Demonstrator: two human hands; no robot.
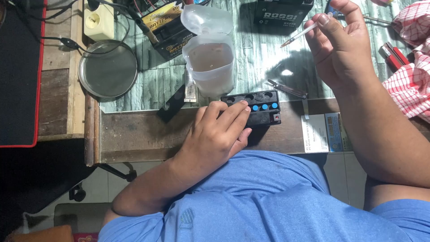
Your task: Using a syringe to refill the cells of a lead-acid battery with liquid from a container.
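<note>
Left hand [219,130] rests on battery [257,107]; raised right hand [336,45] pinches, seemingly, a dropper [300,35].

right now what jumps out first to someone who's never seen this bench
At the table's front edge the left hand rests on a small black battery with a row of blue caps on top. Behind it stands a translucent plastic jug with its lid flipped open, holding clear liquid. Upper right, the right hand holds a thin dropper raised above the table.
</note>
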